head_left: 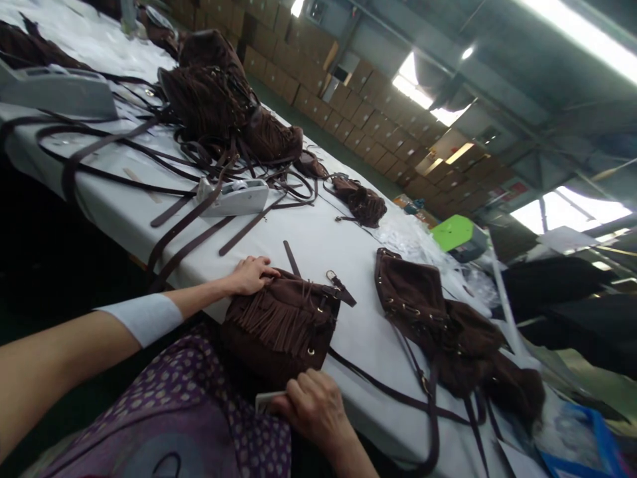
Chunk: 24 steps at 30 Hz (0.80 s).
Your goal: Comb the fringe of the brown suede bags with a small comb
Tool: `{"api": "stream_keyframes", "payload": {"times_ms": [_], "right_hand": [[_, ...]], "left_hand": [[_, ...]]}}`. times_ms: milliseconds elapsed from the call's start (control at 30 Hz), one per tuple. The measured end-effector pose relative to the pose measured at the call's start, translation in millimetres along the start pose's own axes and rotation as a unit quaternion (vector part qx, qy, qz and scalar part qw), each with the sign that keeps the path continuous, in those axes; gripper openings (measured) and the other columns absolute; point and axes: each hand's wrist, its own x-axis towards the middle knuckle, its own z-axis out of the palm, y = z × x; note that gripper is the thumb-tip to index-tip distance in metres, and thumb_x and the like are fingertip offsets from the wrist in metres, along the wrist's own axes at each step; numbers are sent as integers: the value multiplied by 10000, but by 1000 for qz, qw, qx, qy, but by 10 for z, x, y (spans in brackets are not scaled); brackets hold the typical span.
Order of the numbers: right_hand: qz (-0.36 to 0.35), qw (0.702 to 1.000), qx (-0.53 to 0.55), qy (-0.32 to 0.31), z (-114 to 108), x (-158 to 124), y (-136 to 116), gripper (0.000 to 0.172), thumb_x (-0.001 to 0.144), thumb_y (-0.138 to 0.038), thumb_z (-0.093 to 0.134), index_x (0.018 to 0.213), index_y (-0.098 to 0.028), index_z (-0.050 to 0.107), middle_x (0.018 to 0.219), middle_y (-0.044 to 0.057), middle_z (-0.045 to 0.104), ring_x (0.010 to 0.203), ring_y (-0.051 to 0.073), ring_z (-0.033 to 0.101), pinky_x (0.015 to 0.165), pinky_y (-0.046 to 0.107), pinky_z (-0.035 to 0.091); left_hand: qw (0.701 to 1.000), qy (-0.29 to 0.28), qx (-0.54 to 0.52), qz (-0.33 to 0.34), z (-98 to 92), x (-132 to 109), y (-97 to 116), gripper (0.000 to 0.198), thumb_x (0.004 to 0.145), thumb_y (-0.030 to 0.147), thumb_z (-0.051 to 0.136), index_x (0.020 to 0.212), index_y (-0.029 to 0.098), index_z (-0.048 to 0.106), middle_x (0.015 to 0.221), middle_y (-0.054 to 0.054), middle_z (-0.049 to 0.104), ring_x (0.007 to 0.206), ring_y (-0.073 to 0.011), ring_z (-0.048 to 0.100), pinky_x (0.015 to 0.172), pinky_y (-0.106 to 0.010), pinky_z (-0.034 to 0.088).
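Your left hand (251, 274) rests flat, fingers loosely spread, on the top edge of a dark brown suede bag with a fringe flap (281, 323), which lies at the near edge of the white-covered table (318, 245), partly over your lap. Your right hand (313, 403) is curled at the bag's lower corner, fingers closed around a small white flat piece (269, 399), though what that piece is cannot be made out. A brown strap (388, 392) runs from the bag toward a heap of similar brown suede bags (448, 332) lying well to the right. Farther up the table sit a white tape dispenser (233, 196) among loose brown straps (189, 232) and another pile of fringed bags (219, 106).
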Motion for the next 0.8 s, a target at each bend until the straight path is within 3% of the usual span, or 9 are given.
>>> {"api": "stream_keyframes", "payload": {"times_ms": [67, 167, 233, 333, 467, 533, 600, 667, 800], "right_hand": [[11, 1000, 22, 16, -31, -95, -6, 486, 955, -552, 381, 639, -208, 516, 586, 1, 520, 570, 144, 467, 558, 298, 265], [154, 985, 10, 81, -65, -35, 214, 379, 1002, -396, 369, 768, -190, 585, 666, 21, 581, 643, 150, 527, 609, 276, 323], [194, 977, -6, 89, -81, 31, 373, 339, 1016, -300, 328, 886, -174, 615, 714, 38, 604, 673, 155, 545, 622, 267, 343], [129, 991, -3, 45, -123, -2, 377, 306, 1005, -268, 332, 1027, -165, 620, 680, 24, 588, 614, 144, 530, 580, 258, 348], [29, 998, 48, -17, -177, -208, 52, 279, 957, -299, 433, 1169, -215, 594, 681, 9, 604, 587, 144, 541, 559, 255, 385], [98, 990, 99, 10, -176, -272, -27, 298, 957, -276, 408, 1177, -208, 597, 726, 30, 641, 642, 163, 587, 600, 264, 439], [243, 955, 154, 73, -144, -303, 39, 339, 955, -234, 361, 1201, -185, 589, 836, 62, 685, 758, 184, 637, 677, 277, 492], [353, 911, 179, 115, -94, -350, 242, 370, 918, -205, 372, 1222, -165, 580, 953, 79, 702, 853, 200, 655, 736, 291, 519], [442, 882, 65, 151, -24, -654, 843, 426, 834, -177, 417, 1225, -131, 579, 1114, 115, 671, 982, 224, 639, 846, 329, 503]], "left_hand": [[1000, -1, 8, -2, 9, 3, -8, 372, 843, 436, 502, 1192, 406, 627, 1358, -7, 453, 1172, -299, 430, 1024, -455, 321], [1000, 0, 20, 4, 7, -2, -13, 380, 845, 426, 499, 1207, 406, 615, 1354, -7, 457, 1171, -292, 434, 1030, -447, 318], [1000, 0, 29, 8, 6, -6, -17, 385, 849, 413, 492, 1218, 411, 604, 1352, -7, 460, 1175, -293, 435, 1029, -446, 322], [999, -1, 38, 10, 18, 1, -37, 396, 852, 393, 482, 1231, 405, 597, 1354, -13, 460, 1173, -285, 448, 1020, -424, 340], [999, 0, 36, 13, 44, 19, -64, 383, 846, 390, 487, 1208, 414, 612, 1363, 4, 452, 1151, -266, 474, 1017, -406, 349], [999, 2, 41, 11, 47, 15, -63, 386, 839, 392, 491, 1204, 414, 615, 1355, 6, 460, 1156, -273, 474, 1022, -416, 343], [999, 3, 49, 8, 42, 7, -56, 393, 837, 395, 484, 1207, 411, 614, 1346, 6, 472, 1161, -279, 475, 1025, -418, 340], [998, 3, 55, 8, 37, 2, -50, 397, 839, 396, 469, 1209, 407, 615, 1343, 7, 479, 1163, -282, 480, 1024, -415, 344], [998, 5, 69, 6, 51, 9, -59, 409, 840, 405, 442, 1210, 393, 617, 1351, -3, 481, 1182, -301, 479, 1019, -440, 348]]}}
